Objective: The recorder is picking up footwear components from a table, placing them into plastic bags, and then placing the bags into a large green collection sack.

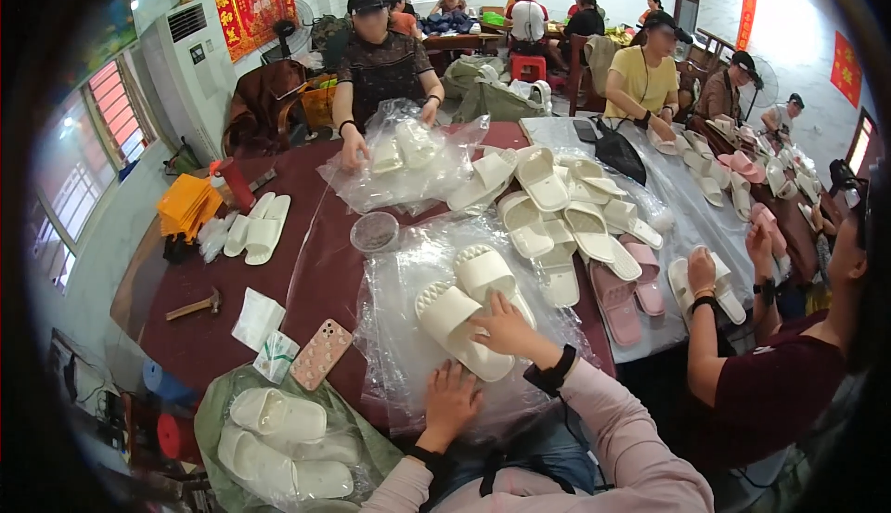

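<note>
A pair of white slippers (449,320) with textured uppers lies side by side on a stack of clear plastic bags (394,364) in front of me. My right hand (516,331) rests across the slippers where the two meet, fingers apart and touching them; its grip is partly hidden. Flat on the plastic, just below the slippers' near ends, lies my left hand (452,403), fingers spread and holding nothing. A round clear lid or dish (374,232) sits at the stack's far edge.
A green sack (215,402) of white slippers stands at lower left. A phone (322,355), paper packets (259,319) and hammer (195,305) lie left. White slippers (527,224) and pink slippers (616,301) are heaped right. Co-workers handle slippers across the table (306,174) and at right.
</note>
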A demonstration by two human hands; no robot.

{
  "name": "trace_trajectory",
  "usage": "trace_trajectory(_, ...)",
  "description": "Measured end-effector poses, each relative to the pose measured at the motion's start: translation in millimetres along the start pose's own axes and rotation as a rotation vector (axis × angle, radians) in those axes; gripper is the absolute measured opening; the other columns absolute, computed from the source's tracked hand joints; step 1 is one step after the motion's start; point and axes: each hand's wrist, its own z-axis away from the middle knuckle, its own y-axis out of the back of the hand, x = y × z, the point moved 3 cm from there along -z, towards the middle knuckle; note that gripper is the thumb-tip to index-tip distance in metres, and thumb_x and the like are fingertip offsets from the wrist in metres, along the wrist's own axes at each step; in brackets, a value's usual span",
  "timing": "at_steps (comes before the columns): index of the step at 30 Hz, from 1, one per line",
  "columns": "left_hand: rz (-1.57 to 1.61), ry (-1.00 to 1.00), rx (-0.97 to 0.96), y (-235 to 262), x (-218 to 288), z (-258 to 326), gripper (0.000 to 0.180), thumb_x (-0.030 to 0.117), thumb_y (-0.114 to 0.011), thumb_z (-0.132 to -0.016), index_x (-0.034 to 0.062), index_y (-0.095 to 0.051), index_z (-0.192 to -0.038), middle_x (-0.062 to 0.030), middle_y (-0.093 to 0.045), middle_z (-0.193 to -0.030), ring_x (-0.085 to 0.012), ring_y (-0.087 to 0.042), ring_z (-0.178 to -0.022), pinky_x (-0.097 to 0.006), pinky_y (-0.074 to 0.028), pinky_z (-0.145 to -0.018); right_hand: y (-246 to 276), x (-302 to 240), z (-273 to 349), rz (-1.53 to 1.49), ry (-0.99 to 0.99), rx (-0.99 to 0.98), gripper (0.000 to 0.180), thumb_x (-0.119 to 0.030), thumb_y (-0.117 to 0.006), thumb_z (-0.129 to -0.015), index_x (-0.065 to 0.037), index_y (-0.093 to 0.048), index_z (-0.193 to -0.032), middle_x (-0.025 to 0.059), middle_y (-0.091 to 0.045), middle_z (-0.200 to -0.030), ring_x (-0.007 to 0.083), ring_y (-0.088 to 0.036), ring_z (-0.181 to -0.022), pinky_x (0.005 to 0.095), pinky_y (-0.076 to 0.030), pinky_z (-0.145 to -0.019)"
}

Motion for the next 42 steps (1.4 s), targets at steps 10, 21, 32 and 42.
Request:
trace_trajectory(10, 0.024, 0.023, -0.048, 6.0, 3.1, -1.1, 0.043, 0.032, -0.061, -0.079, 0.0094, -0.056, -0.115, -0.0172, -0.045, -0.130, -0.0367, -0.039, -0.122, -0.053, -0.028, -0.101, -16.7, 11.2, -44.0, -0.008, 0.095, -0.166, 0.038, -0.043, -0.059, -0.082, -0.017, -0.065, -0.110, 0.0177, -0.042, -0.130, 0.0366, -0.027, -0.133, 0.0668, -0.023, -0.099)
trace_trajectory(21, 0.076, 0.023, -0.069, 3.9, 1.3, -0.5, 0.038, 0.030, -0.059, -0.082, 0.0085, -0.060, -0.113, -0.0173, -0.043, -0.134, -0.0382, -0.036, -0.126, -0.053, -0.026, -0.103, 53.2, -11.5, 8.0, -0.594, 0.070, 0.247, 0.034, -0.017, -0.061, -0.083, -0.005, -0.059, -0.116, 0.0194, -0.046, -0.126, 0.0347, -0.037, -0.126, 0.0473, -0.029, -0.106)
trace_trajectory(32, 0.408, 0.071, -0.132, 10.7, -9.3, -27.5, 0.051, 0.033, -0.060, -0.079, 0.0026, -0.054, -0.119, -0.0237, -0.041, -0.135, -0.0420, -0.038, -0.123, -0.047, -0.029, -0.104, 83.5, -38.6, 142.6, -0.829, 0.288, -0.138, 0.053, -0.010, -0.062, -0.082, -0.004, -0.046, -0.133, 0.0175, -0.030, -0.146, 0.0325, -0.027, -0.136, 0.0383, -0.023, -0.110)
trace_trajectory(42, 0.020, -0.074, -0.471, 32.1, -17.3, 0.9, 0.043, 0.040, -0.055, -0.084, 0.0212, -0.059, -0.122, -0.0163, -0.038, -0.142, -0.0383, -0.033, -0.131, -0.061, -0.020, -0.105, 55.6, -37.4, 188.3, -0.887, 0.333, -0.305, 0.058, -0.022, -0.065, -0.085, -0.001, -0.043, -0.134, 0.0201, -0.033, -0.143, 0.0339, -0.028, -0.134, 0.0401, -0.023, -0.109)
